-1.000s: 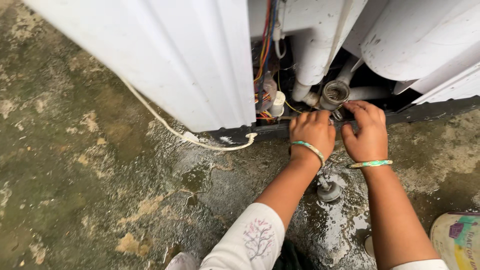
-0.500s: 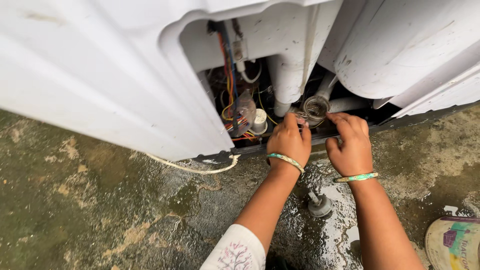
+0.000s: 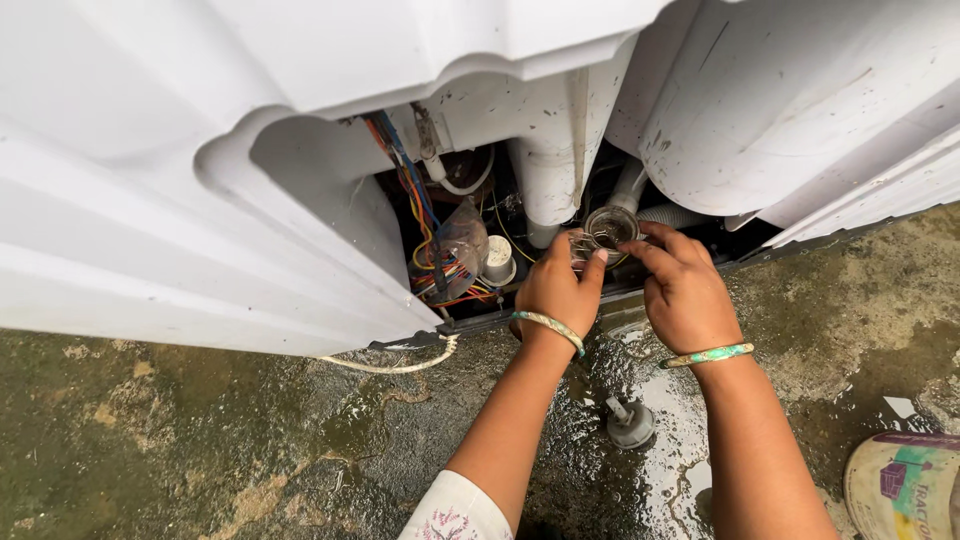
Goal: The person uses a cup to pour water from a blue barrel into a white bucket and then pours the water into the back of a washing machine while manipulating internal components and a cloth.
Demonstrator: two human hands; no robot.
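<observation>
- Left hand (image 3: 553,290), fingers curled, pinches the round drain fitting (image 3: 610,228) at 12 o'clock of the wrists.
- Right hand (image 3: 688,290) grips its 3 o'clock edge.
- Best pressed squarely, with the wire bundle (image 3: 440,262) kept clear.

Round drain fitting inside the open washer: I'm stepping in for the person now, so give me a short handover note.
Left hand: fingers on the left rim of the round drain fitting.
Right hand: fingers on its right rim.
The fitting sits at the end of a grey hose, below the white pipe; the wire bundle is to its left.
Done: the back is open.
Left: whether the fitting is seated cannot be told. A grey part lies on the wet floor.
</observation>
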